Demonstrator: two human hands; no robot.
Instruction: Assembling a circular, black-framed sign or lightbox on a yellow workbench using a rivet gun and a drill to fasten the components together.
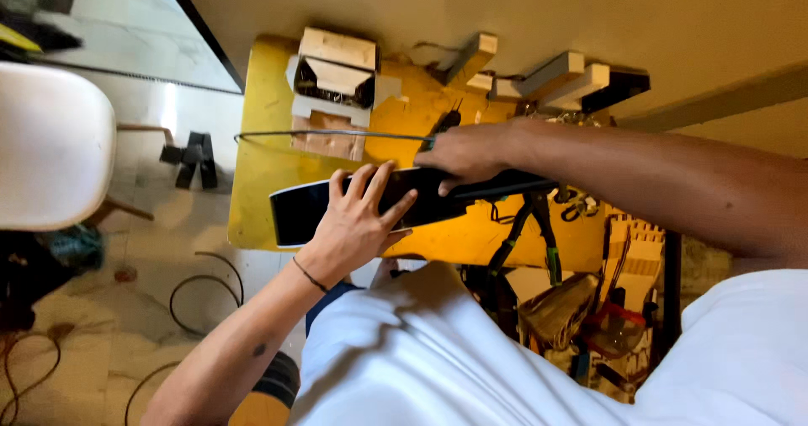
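A long black glossy panel [296,211] with a pale edge lies across the yellow tabletop [252,182]. My left hand [358,220] rests flat on its middle with the fingers spread, pressing down. My right hand [467,152] curls over the panel's far edge just to the right and grips it. A thin grey wire [320,133] arcs from the table's left side to my right hand's fingers. Whether that hand also pinches the wire I cannot tell.
Wooden blocks [337,49] and a small wooden frame [332,98] stand at the table's far side, with more blocks [560,72] against the wall. Green-handled pliers [547,241] and tool clutter hang at the right. A white chair [50,140] and floor cables [202,295] lie left.
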